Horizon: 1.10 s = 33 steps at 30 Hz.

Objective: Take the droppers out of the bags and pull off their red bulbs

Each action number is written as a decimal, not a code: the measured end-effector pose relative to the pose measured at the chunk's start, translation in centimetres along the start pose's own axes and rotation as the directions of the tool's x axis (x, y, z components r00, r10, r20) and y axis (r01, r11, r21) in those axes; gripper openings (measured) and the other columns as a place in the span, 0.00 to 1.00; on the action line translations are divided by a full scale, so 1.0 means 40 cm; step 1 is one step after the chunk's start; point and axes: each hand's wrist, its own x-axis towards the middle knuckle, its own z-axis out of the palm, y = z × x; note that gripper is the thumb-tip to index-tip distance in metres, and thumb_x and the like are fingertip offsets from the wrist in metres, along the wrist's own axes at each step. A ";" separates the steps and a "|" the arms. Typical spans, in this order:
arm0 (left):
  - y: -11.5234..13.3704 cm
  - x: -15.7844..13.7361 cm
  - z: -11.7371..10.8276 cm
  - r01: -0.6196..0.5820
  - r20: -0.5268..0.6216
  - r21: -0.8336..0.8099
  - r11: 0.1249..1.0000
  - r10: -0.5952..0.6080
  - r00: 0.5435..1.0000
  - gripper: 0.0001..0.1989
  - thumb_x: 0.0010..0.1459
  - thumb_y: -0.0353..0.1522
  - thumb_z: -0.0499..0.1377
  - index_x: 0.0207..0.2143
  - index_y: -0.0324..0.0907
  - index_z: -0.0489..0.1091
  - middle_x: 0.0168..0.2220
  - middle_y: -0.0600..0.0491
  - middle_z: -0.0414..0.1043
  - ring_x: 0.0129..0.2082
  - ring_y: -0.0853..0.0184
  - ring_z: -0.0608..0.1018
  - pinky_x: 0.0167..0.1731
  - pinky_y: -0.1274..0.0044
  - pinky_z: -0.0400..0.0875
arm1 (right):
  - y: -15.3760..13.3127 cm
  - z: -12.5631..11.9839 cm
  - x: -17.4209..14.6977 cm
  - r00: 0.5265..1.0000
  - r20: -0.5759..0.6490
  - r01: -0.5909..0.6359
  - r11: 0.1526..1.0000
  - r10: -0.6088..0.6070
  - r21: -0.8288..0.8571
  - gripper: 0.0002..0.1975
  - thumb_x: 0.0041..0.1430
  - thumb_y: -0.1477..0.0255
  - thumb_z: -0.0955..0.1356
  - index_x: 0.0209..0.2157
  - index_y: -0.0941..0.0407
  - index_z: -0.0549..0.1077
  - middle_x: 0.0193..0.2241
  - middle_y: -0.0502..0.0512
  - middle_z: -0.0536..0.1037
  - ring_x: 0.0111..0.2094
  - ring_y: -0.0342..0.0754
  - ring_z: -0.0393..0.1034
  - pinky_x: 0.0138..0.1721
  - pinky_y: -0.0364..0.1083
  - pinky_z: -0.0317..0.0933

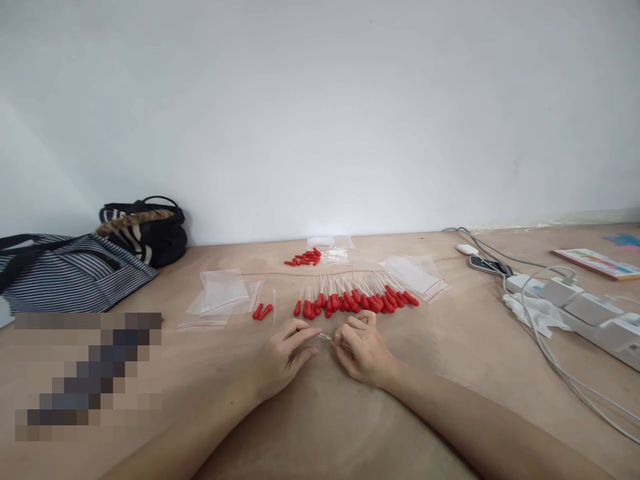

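You have a thin clear tube point(325, 337) between your two hands, closer to you than the row of red-ended droppers point(350, 301) on the bench point(480, 357). The fingers of your right hand point(365, 348) look pinched together on it. On your left hand point(286, 353) the index finger and thumb stand apart, the index tip at the tube's other end; whether that hand clamps it, I cannot tell. The step in hand seems to be handling this single piece, which calls for a light grip and a steady line. Its long axis runs roughly along the bench's far edge, the right end slanting slightly toward you and hidden by your fingers. Which end is the tip, I cannot tell.
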 end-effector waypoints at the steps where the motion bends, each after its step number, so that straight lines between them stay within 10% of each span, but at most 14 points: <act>1: -0.002 0.001 0.006 0.019 -0.015 -0.014 1.000 -0.019 1.000 0.11 0.58 0.31 0.51 0.43 0.42 0.66 0.35 0.51 0.68 0.36 0.69 0.72 0.37 0.78 0.68 | -0.002 0.000 0.001 1.000 -0.002 0.007 1.000 -0.007 0.005 0.05 0.49 0.81 0.59 0.26 0.56 0.59 0.20 0.46 0.68 0.24 0.41 0.58 0.37 0.46 0.44; 6: 0.000 0.003 0.031 0.292 0.020 -0.234 0.927 -0.296 0.955 0.07 0.57 0.33 0.51 0.31 0.40 0.67 0.27 0.54 0.68 0.28 0.71 0.72 0.29 0.79 0.68 | -0.013 0.005 0.004 0.999 0.000 0.037 0.998 -0.037 0.044 0.04 0.50 0.80 0.59 0.26 0.56 0.58 0.21 0.45 0.69 0.24 0.40 0.58 0.37 0.46 0.44; 12: -0.046 0.048 -0.011 0.525 0.004 -0.507 0.683 -0.608 0.794 0.15 0.50 0.42 0.55 0.35 0.40 0.62 0.26 0.55 0.70 0.28 0.69 0.74 0.28 0.78 0.69 | -0.020 0.001 0.009 1.000 0.013 0.002 1.000 -0.003 0.025 0.01 0.54 0.74 0.61 0.30 0.56 0.61 0.22 0.47 0.69 0.26 0.41 0.60 0.39 0.47 0.44; 21: -0.248 0.157 -0.117 0.720 0.189 -0.166 0.673 -0.695 0.693 0.14 0.41 0.42 0.58 0.24 0.40 0.63 0.20 0.56 0.69 0.23 0.68 0.73 0.25 0.77 0.67 | -0.017 -0.002 0.007 1.000 0.014 -0.013 0.999 0.013 0.043 0.04 0.52 0.77 0.60 0.32 0.56 0.60 0.24 0.48 0.70 0.26 0.42 0.62 0.39 0.48 0.46; 33: -0.286 0.210 -0.073 0.612 0.240 0.312 0.727 -0.683 0.689 0.01 0.41 0.30 0.56 0.20 0.41 0.66 0.18 0.57 0.69 0.23 0.68 0.71 0.24 0.80 0.60 | -0.018 -0.010 0.008 1.000 0.019 -0.022 0.998 0.021 0.053 0.04 0.52 0.78 0.60 0.31 0.56 0.60 0.22 0.46 0.70 0.25 0.41 0.61 0.39 0.48 0.46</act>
